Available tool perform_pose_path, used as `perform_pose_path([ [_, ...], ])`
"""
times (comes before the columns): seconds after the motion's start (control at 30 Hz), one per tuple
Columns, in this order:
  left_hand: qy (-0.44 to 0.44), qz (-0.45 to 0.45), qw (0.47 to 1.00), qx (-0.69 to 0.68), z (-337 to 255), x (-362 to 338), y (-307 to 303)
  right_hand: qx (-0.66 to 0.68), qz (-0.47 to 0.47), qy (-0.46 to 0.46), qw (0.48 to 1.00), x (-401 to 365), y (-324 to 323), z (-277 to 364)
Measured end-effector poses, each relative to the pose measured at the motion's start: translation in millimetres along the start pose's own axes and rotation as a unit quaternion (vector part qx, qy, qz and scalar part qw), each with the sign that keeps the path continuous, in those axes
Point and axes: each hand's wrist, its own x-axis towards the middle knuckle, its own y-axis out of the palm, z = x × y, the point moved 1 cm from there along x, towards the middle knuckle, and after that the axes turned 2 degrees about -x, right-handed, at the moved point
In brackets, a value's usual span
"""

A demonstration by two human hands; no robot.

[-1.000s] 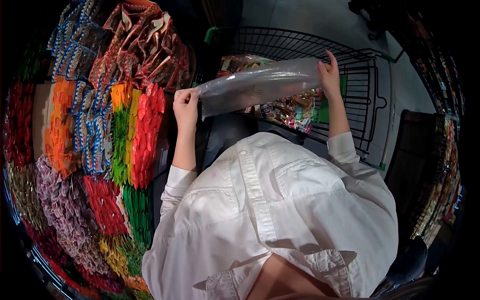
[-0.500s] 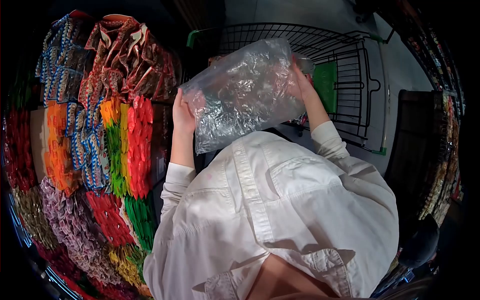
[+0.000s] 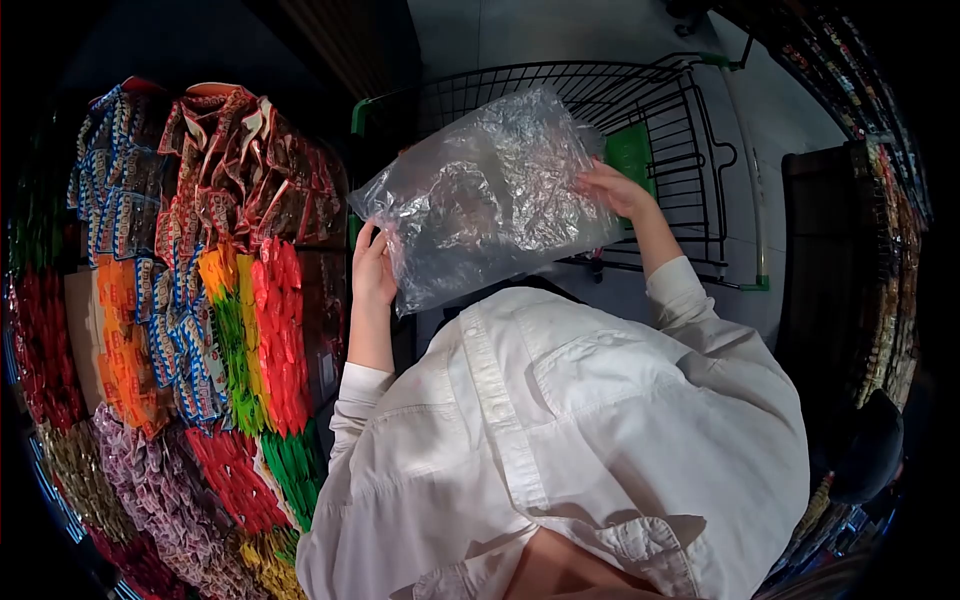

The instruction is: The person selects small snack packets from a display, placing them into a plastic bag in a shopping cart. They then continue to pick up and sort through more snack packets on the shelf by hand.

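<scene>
bag [image 3: 480,215] could slip if the left hand [image 3: 373,272], pinching its edge, loosens; the right hand [image 3: 617,191] (fingers nearly straight) shows uncertain grip.

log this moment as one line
left hand: holding left end of clear bag | right hand: touching its right end | behind it: shopping cart

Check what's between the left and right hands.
A clear, crumpled plastic bag spans the stretch between the left hand and the right hand, touching both; the head view shows it.
</scene>
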Motion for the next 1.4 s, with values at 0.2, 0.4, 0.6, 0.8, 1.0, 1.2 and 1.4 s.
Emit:
perform_pose_path([
  [0.2,0.036,-0.061,0.997,0.041,2.0,-9.8,-25.4,-0.065,-0.061,-0.143,0.986,-19.3,-1.1,-0.8],
  [0.4,0.028,-0.042,0.993,0.104,-16.3,-33.8,-13.7,-0.175,0.021,-0.078,0.981,-45.2,10.0,20.0],
  [0.6,0.081,0.110,0.871,0.471,-5.4,-44.7,-8.5,-0.524,-0.111,-0.049,0.843,-52.9,9.4,4.1],
  [0.8,0.135,0.089,0.735,0.659,18.7,-28.0,-35.2,-0.208,-0.195,-0.197,0.938,-80.2,30.1,8.4],
  [1.0,0.214,0.236,0.734,0.600,-14.0,-33.6,27.3,-0.286,-0.249,-0.325,0.866,-79.0,68.9,54.2],
  [1.2,0.240,0.290,0.684,0.625,-11.4,-25.2,136.7,-0.236,-0.101,-0.560,0.788,-60.8,140.5,149.9],
  [1.4,0.220,0.233,0.773,0.547,8.6,-18.6,154.5,-0.286,-0.137,-0.431,0.845,-3.8,102.9,201.6],
])
